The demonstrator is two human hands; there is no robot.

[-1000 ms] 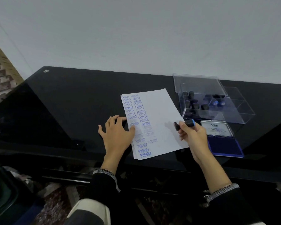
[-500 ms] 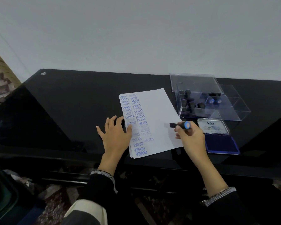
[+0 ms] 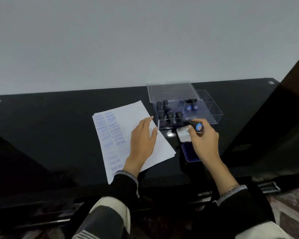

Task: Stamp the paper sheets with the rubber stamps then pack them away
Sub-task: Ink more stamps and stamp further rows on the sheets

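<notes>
1. A black glossy table [image 3: 41, 128] runs across the view, with a plain pale wall [image 3: 128, 40] behind it.
2. A small stack of white paper sheets [image 3: 128, 118] lies angled on the table, left of centre. Rows of blue stamped words such as "SAMPLE" and "AIR MAIL" cover its left part; its right part is blank.
3. The left hand [image 3: 142, 142] lies flat on the blank right part of the top sheet. Its fingers are straight and slightly spread, pointing toward the far right corner of the paper, and they hold nothing.
4. Just beyond the paper's far right corner stands a clear plastic box [image 3: 214, 112] with dividers. Several dark rubber stamps [image 3: 169, 114] stand upright in its left compartment, and two blue-ended ones lie further right.
5. The box's clear lid [image 3: 171, 91] leans at its far side.
6. The right hand [image 3: 204, 140] pinches a dark stamp [image 3: 196, 125] between thumb and curled fingers. Its round blue cap faces the camera at the fingertips, just at the near wall of the box.
7. Under that hand sits an open blue ink pad [image 3: 188, 153], its lid [image 3: 183, 135] next to the box, partly hidden by the hand.
</notes>
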